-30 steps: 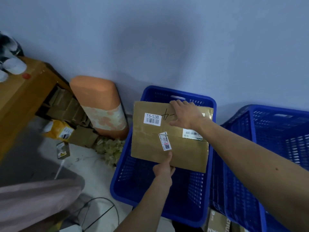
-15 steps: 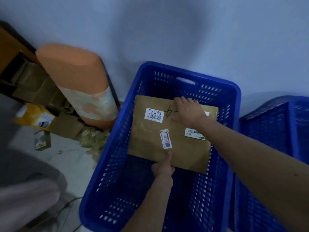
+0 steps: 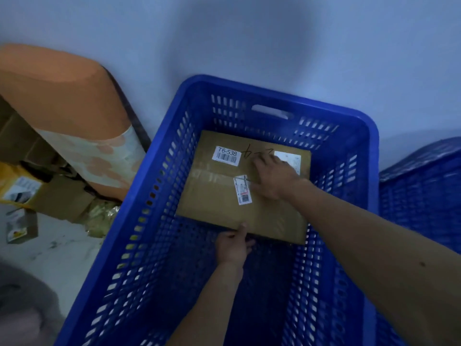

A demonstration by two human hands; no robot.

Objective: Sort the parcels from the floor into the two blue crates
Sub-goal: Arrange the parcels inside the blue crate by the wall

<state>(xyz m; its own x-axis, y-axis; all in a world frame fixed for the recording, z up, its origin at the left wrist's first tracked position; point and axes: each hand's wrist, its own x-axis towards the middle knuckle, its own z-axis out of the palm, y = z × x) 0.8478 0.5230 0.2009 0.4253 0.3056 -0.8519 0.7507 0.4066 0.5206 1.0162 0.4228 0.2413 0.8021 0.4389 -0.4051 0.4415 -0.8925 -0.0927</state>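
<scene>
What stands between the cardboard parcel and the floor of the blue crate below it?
Nothing visible does. The cardboard parcel is already inside the blue crate, and the crate floor that shows is bare; under the parcel it is hidden.

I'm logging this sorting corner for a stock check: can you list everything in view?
cardboard parcel: 1, brown, inside the near crate, towards its far end
labels: 3, white, on the parcel's top
near crate: 1, blue, centre, against the wall
second crate: 1, blue, right edge
cushion: 1, orange with a pale band, leaning on the wall, left
yellow parcel: 1, yellow, floor, far left
cardboard boxes: count unclear, brown, below the cushion
small packet: 1, dull, floor, left
crumpled wrapping: 1 heap, yellowish, beside the near crate
left hand: grips the parcel's near edge
right hand: flat on the parcel's top
</scene>
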